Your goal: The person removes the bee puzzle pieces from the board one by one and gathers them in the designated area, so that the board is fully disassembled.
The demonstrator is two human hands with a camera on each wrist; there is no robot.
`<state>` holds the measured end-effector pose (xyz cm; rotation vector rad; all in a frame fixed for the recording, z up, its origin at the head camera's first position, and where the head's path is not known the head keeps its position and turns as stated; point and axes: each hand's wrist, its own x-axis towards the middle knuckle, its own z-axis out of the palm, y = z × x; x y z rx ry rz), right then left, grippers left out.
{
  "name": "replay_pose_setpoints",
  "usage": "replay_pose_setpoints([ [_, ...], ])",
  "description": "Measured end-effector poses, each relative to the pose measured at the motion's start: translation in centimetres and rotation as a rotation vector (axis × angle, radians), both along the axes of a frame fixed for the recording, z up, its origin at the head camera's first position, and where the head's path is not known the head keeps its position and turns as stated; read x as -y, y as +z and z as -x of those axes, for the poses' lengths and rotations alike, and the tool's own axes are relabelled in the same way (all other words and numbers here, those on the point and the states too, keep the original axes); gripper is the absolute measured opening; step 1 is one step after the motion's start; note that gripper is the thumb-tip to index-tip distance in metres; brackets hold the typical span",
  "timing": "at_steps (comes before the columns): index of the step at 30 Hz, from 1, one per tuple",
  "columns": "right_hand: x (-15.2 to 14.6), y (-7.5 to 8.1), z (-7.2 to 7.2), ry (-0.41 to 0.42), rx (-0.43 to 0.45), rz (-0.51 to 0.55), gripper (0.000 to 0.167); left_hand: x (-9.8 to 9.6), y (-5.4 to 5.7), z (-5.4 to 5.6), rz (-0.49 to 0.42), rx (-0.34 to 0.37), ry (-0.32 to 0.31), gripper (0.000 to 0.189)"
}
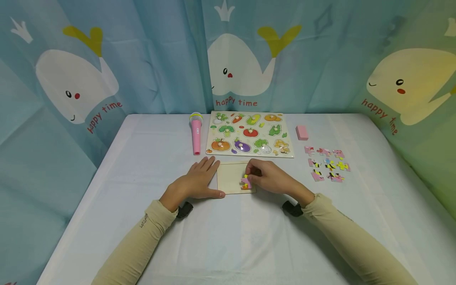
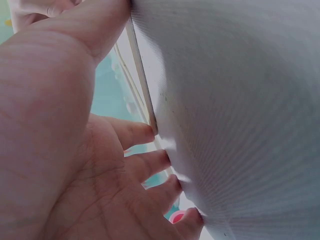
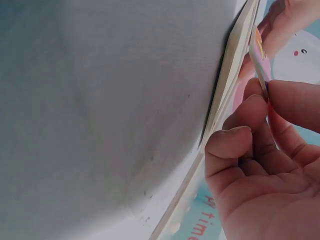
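A pale wooden puzzle tray [image 1: 229, 178] with a thin rim lies on the table in front of the person. The left hand [image 1: 201, 180] rests at its left side, fingers spread and thumb at the near left corner. Between thumb and finger, the right hand [image 1: 267, 175] pinches a pink jigsaw piece [image 1: 246, 183] with yellow and orange marks, over the tray's right end. In the right wrist view that jigsaw piece [image 3: 260, 57] is tilted up and apart from the tray edge [image 3: 227, 75]. Several loose jigsaw pieces [image 1: 335, 177] lie in rows to the right.
Behind the tray lies a vegetable peg puzzle board [image 1: 251, 133]. A pink toy microphone [image 1: 196, 134] is to its left and a pink block [image 1: 302, 133] to its right. A whale-printed curtain [image 1: 164, 59] hangs around the table's back and sides.
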<state>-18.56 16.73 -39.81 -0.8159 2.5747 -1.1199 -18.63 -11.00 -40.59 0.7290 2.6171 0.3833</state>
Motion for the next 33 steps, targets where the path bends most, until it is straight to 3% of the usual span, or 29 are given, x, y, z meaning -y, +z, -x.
replay_pose_setpoints([
  [15, -2.5, 0.0, -0.3, -0.084, -0.033, 0.012, 0.008, 0.1, 0.1, -0.1, -0.014, 0.008, 0.0, 0.111],
  [33, -6.5, 0.9, -1.1, -0.212, 0.0, -0.005, 0.004, 0.0, 0.0, -0.1, -0.019, 0.004, 0.0, 0.112],
])
